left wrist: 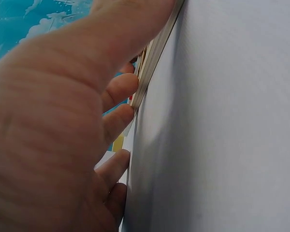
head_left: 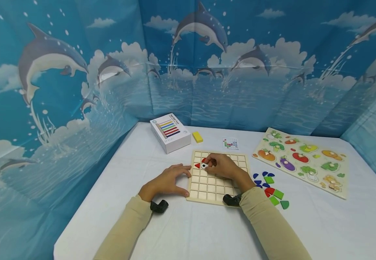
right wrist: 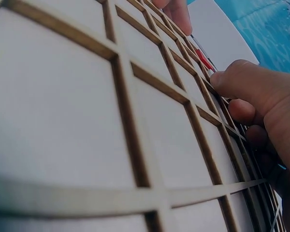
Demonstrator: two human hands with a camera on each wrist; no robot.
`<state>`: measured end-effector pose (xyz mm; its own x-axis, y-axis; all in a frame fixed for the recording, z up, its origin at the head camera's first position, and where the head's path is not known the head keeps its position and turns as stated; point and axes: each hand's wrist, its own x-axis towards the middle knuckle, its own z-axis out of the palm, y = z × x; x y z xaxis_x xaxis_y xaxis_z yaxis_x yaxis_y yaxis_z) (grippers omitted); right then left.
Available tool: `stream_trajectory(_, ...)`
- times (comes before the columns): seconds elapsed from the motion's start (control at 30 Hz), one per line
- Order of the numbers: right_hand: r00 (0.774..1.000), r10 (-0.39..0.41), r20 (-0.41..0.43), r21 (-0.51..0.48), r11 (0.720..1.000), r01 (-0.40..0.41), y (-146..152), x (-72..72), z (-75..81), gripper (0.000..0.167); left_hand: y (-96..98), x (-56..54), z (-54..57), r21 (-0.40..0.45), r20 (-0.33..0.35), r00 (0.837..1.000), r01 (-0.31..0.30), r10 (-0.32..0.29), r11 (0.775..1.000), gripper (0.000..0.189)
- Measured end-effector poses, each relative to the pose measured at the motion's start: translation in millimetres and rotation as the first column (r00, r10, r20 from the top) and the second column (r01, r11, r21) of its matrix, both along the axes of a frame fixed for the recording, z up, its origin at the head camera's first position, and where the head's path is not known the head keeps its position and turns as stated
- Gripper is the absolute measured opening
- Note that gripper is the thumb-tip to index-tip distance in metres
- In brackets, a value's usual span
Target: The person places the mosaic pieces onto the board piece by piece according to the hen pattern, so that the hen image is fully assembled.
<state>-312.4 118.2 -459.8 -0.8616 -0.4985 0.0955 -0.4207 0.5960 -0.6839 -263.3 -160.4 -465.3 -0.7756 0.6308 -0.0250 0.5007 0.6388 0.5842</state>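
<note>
A wooden grid board [head_left: 207, 187] lies on the white table. Along its left edge rests my left hand [head_left: 170, 179], thumb at the near corner and fingers spread against the side; the left wrist view shows the same hand [left wrist: 53, 106] against the board's edge. My right hand [head_left: 222, 166] is over the upper left cells, thumb and forefinger pinching a white tile with a black eye dot [head_left: 203, 165]. A red triangle [head_left: 197, 165] sits just left of that tile, and a red piece [head_left: 204, 160] above it is partly covered by the fingers.
Right of the board lie several blue half-rounds [head_left: 265, 173], green squares [head_left: 278, 194], red pieces [head_left: 269, 190] and a green quarter-round [head_left: 284, 204]. A vegetable puzzle board [head_left: 300, 173] is farther right. Behind stand a white box [head_left: 178, 143], a yellow block [head_left: 197, 137] and a pattern card [head_left: 230, 143].
</note>
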Motion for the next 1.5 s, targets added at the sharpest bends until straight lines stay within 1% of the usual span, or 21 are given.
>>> stream_trajectory(0.2, 1.0, 0.005, 0.004, -0.01, 1.0, -0.005, 0.8, -0.1, 0.2, 0.02, 0.1, -0.8, -0.1, 0.002, -0.008, 1.0, 0.004, -0.004, 1.0, 0.06)
stream_trajectory(0.43, 0.998, 0.044, 0.036, -0.06, 0.997, -0.042, 9.8, -0.9, -0.2, 0.02, 0.4, -0.6, -3.9, 0.005, -0.011, 1.0, 0.006, -0.006, 1.0, 0.061)
stream_trajectory(0.57, 0.997, 0.071, 0.029, -0.064, 0.996, -0.069, 23.4, 4.7, 6.6, 0.017, 1.2, -0.6, -5.5, 0.014, -0.012, 1.0, 0.009, -0.009, 1.0, 0.061)
stream_trajectory(0.63, 0.996, 0.088, 0.006, -0.053, 0.995, -0.087, 33.7, 9.4, 11.6, 0.018, 1.7, -0.6, -5.6, 0.017, -0.012, 1.0, 0.011, -0.01, 1.0, 0.06)
stream_trajectory(0.77, 0.994, 0.099, -0.045, -0.021, 0.995, -0.1, 61.3, 21.7, 21.7, 0.02, 2.8, -0.8, -4.7, 0.009, -0.008, 1.0, 0.008, -0.008, 1.0, 0.06)
stream_trajectory(0.87, 0.994, 0.083, -0.069, 0.012, 0.996, -0.083, 86.2, 34.3, 27.8, 0.021, 4.0, -1.8, -4.7, 0.004, -0.012, 1.0, 0.007, -0.006, 1.0, 0.06)
stream_trajectory(0.93, 0.995, 0.061, -0.074, 0.043, 0.997, -0.058, 103.6, 44.1, 30.8, 0.021, 4.8, -2.2, -4.6, 0.003, -0.015, 1.0, 0.009, -0.009, 1.0, 0.06)
stream_trajectory(1.03, 0.998, 0.0, -0.066, 0.095, 0.995, 0.006, 127.8, 60.6, 35.3, 0.023, 5.2, -2.9, -4.7, -0.005, -0.018, 1.0, 0.008, -0.008, 1.0, 0.06)
stream_trajectory(1.13, 0.996, -0.07, -0.051, 0.147, 0.986, 0.077, 149.3, 77.9, 38.0, 0.023, 4.9, -3.0, -4.7, -0.006, -0.016, 1.0, 0.005, -0.005, 1.0, 0.06)
stream_trajectory(1.23, 0.991, -0.129, -0.047, 0.196, 0.971, 0.135, 168.7, 95.1, 37.0, 0.022, 4.0, -2.5, -4.7, -0.006, -0.01, 1.0, 0.004, -0.004, 1.0, 0.06)
stream_trajectory(1.33, 0.986, -0.159, -0.06, 0.249, 0.954, 0.169, 185.3, 108.9, 32.3, 0.022, 2.6, -2.3, -5.2, -0.011, -0.011, 1.0, 0.002, -0.002, 1.0, 0.06)
stream_trajectory(1.4, 0.984, -0.17, -0.061, 0.267, 0.947, 0.18, 193.7, 115.5, 28.8, 0.023, 1.6, -2.1, -5.6, -0.009, -0.014, 1.0, 0.0, 0.0, 1.0, 0.06)
stream_trajectory(1.5, 0.982, -0.178, -0.056, 0.263, 0.947, 0.187, 202.2, 120.4, 23.8, 0.026, 0.1, -1.8, -5.4, 0.002, -0.017, 1.0, -0.006, 0.006, 1.0, 0.06)
